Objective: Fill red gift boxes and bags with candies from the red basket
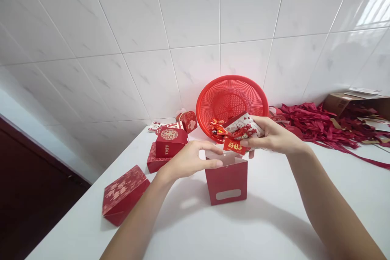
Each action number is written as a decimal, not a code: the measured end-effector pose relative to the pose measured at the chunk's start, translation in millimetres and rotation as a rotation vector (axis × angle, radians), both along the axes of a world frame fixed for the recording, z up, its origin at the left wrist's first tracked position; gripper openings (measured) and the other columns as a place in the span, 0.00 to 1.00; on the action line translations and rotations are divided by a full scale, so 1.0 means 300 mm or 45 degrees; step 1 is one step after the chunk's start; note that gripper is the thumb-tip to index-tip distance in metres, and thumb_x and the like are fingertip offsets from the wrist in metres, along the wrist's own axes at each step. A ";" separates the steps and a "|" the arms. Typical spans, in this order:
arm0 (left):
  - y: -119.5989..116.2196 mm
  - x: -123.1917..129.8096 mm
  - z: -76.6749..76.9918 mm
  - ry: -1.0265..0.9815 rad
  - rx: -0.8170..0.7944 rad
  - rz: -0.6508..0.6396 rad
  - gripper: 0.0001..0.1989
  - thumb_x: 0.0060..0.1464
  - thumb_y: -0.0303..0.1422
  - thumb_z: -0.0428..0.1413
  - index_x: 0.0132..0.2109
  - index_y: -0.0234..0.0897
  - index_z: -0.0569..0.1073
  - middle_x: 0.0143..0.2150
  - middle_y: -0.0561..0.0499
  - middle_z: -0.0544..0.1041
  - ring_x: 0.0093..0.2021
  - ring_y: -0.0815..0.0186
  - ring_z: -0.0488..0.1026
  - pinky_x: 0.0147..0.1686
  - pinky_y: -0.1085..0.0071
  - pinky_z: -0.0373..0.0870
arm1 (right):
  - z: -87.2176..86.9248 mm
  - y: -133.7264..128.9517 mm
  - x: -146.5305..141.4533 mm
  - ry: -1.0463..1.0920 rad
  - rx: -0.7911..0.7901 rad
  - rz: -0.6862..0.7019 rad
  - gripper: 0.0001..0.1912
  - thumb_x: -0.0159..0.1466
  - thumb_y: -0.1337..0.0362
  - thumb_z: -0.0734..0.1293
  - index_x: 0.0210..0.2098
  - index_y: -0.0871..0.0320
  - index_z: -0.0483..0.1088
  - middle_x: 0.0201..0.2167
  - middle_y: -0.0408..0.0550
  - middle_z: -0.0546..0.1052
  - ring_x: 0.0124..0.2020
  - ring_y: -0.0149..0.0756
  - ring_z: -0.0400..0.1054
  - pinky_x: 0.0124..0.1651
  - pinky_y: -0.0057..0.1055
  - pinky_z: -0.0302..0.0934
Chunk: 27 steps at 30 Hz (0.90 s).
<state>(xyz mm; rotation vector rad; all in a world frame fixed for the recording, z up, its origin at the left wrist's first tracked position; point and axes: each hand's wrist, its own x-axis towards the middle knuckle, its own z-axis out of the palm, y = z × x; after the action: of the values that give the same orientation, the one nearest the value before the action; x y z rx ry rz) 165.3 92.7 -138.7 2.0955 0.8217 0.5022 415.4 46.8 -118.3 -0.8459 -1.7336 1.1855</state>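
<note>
A red paper gift box (227, 183) with a pale oblong cut-out stands upright on the white table, its top open. My left hand (191, 158) is at the box's upper left edge, thumb and fingers spread apart; whether it presses on the rim I cannot tell. Above the opening, my right hand (271, 136) grips a bunch of candy packets. Among them are a white packet with red print (248, 126) and a red packet with gold lettering (234, 145). Behind the bunch, small red wrapped candies (217, 126) show at the basket's front edge.
A round red plastic basket (210, 89) leans against the tiled wall. Several closed red boxes (126, 193) stand on the left, with printed cards (157, 126) behind. Dark red ribbons (319, 124) and a cardboard box (335, 103) are at the right.
</note>
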 end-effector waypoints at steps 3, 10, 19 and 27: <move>-0.015 -0.011 0.015 0.020 0.030 -0.059 0.21 0.51 0.40 0.65 0.54 0.49 0.78 0.56 0.51 0.77 0.58 0.54 0.72 0.57 0.62 0.69 | 0.006 -0.010 -0.013 -0.155 0.084 0.035 0.19 0.59 0.64 0.72 0.50 0.57 0.74 0.37 0.46 0.79 0.33 0.37 0.75 0.32 0.29 0.71; -0.012 -0.015 0.005 0.017 0.077 -0.016 0.27 0.47 0.41 0.68 0.55 0.46 0.78 0.59 0.47 0.75 0.60 0.50 0.71 0.58 0.59 0.70 | 0.001 -0.021 -0.063 -0.515 0.420 -0.082 0.11 0.62 0.67 0.69 0.45 0.56 0.75 0.36 0.45 0.79 0.34 0.35 0.72 0.33 0.26 0.66; -0.015 -0.011 0.012 -0.027 0.008 -0.093 0.22 0.49 0.38 0.66 0.53 0.48 0.79 0.57 0.49 0.77 0.58 0.52 0.73 0.53 0.64 0.74 | -0.002 -0.024 -0.071 -0.585 0.367 -0.143 0.06 0.62 0.63 0.69 0.38 0.56 0.71 0.29 0.42 0.76 0.28 0.33 0.71 0.27 0.24 0.60; -0.008 -0.012 0.003 -0.017 -0.011 -0.097 0.21 0.50 0.39 0.66 0.53 0.49 0.79 0.55 0.49 0.78 0.57 0.52 0.74 0.52 0.64 0.74 | -0.018 -0.030 -0.117 -0.619 0.463 -0.297 0.07 0.68 0.59 0.63 0.38 0.56 0.67 0.29 0.43 0.73 0.28 0.32 0.68 0.28 0.26 0.57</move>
<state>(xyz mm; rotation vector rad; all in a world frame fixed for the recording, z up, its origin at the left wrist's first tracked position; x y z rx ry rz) 161.6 90.2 -137.7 2.1048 0.7319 0.4704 380.4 37.8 -123.7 -1.1320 -2.0813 0.5065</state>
